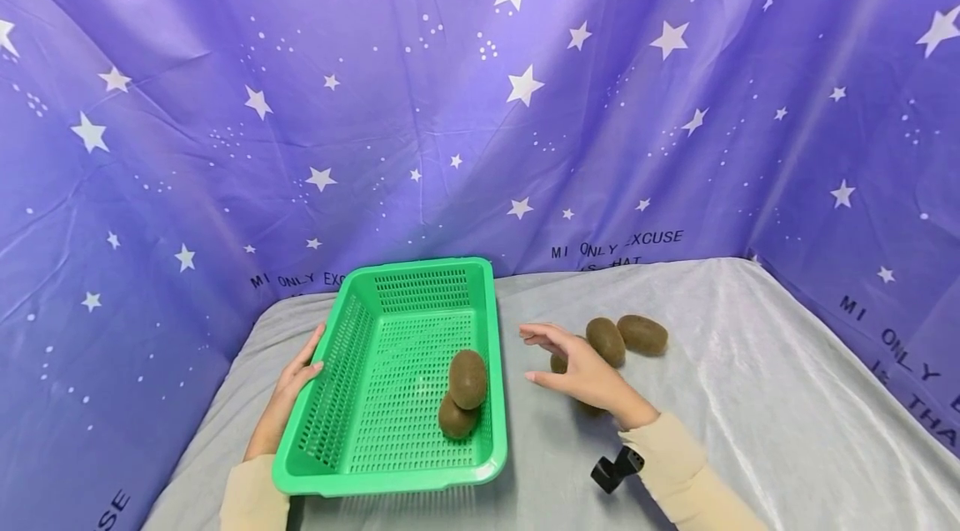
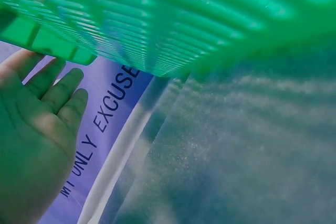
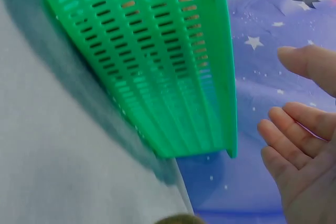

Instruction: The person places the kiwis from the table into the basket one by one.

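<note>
A green plastic basket (image 1: pixel 390 479) with slotted walls stands on the cloth-covered table. My left hand (image 1: pixel 288 393) holds its left rim, thumb over the edge; in the left wrist view the other fingers (image 2: pixel 65 90) extend beneath the rim. Inside, against the right wall, lie two brown kiwis, the upper kiwi (image 1: pixel 468 378) resting against the lower kiwi (image 1: pixel 456 418). My right hand (image 1: pixel 581 368) hovers right of the basket, fingers parted from the thumb, holding nothing. Several kiwis lie behind and beside it, among them one kiwi (image 1: pixel 606 341) touching another (image 1: pixel 642 335); some are partly hidden by the hand.
A grey cloth (image 1: pixel 750 398) covers the table. Purple star-printed curtains (image 1: pixel 420 97) hang behind it and at both sides. A black device (image 1: pixel 617 468) sits at my right wrist, by the cream sleeve (image 1: pixel 686 473).
</note>
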`<state>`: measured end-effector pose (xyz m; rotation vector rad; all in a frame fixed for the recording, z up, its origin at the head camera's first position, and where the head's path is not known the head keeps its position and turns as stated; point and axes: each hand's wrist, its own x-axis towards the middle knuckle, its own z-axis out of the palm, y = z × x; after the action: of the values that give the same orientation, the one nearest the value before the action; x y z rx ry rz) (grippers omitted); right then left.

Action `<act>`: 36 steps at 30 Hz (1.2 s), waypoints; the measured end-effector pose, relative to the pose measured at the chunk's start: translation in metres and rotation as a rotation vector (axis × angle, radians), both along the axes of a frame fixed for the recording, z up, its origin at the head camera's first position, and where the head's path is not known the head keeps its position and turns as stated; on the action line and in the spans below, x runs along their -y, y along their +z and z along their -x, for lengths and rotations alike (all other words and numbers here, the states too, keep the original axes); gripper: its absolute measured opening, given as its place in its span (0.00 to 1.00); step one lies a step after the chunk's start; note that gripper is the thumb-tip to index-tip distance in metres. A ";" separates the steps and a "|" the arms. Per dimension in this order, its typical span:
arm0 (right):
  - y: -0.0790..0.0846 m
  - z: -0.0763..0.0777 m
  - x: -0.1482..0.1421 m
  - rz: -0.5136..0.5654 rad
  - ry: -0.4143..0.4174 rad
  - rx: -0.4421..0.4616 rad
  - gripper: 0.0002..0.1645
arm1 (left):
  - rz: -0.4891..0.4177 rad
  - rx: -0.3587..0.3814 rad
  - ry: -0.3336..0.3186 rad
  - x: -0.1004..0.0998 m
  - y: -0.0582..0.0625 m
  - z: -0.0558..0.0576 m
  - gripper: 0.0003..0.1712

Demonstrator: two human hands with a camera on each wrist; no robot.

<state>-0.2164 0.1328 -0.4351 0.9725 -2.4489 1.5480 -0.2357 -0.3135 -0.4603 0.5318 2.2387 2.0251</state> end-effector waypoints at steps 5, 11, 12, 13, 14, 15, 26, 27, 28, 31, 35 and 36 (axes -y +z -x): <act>-0.004 -0.002 -0.016 -0.007 -0.029 0.001 0.33 | -0.010 -0.012 -0.010 0.001 -0.001 0.000 0.34; -0.013 -0.005 -0.026 0.019 -0.042 -0.054 0.32 | -0.014 -0.054 -0.007 0.001 -0.005 0.004 0.34; -0.015 -0.006 -0.028 0.020 -0.048 -0.063 0.32 | -0.017 -0.063 -0.007 0.001 -0.006 0.005 0.33; -0.017 -0.006 -0.030 0.022 -0.053 -0.065 0.32 | -0.014 -0.078 -0.003 0.001 -0.007 0.006 0.33; -0.019 -0.007 -0.033 0.019 -0.060 -0.072 0.31 | -0.012 -0.093 -0.001 0.001 -0.007 0.007 0.33; -0.022 -0.008 -0.035 0.014 -0.068 -0.080 0.31 | -0.017 -0.102 -0.003 0.001 -0.008 0.008 0.33; -0.043 -0.018 -0.064 -0.032 -0.164 -0.111 0.28 | -0.021 -0.157 -0.015 0.002 -0.010 0.011 0.33; -0.044 -0.019 -0.066 -0.039 -0.178 -0.118 0.28 | -0.017 -0.161 -0.014 0.002 -0.010 0.011 0.33; -0.045 -0.019 -0.068 -0.045 -0.191 -0.125 0.28 | -0.016 -0.161 -0.015 0.003 -0.010 0.011 0.33; -0.048 -0.021 -0.074 -0.067 -0.228 -0.133 0.28 | 0.001 -0.194 -0.011 0.002 -0.011 0.012 0.33; -0.050 -0.023 -0.077 -0.083 -0.258 -0.133 0.28 | 0.016 -0.218 -0.009 0.003 -0.011 0.013 0.33; -0.051 -0.024 -0.077 -0.079 -0.266 -0.131 0.29 | 0.023 -0.225 -0.006 0.003 -0.012 0.013 0.32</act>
<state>-0.1924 0.2097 -0.4857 0.6982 -2.4448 1.2711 -0.2485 -0.3163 -0.4719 0.7995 2.3748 2.0254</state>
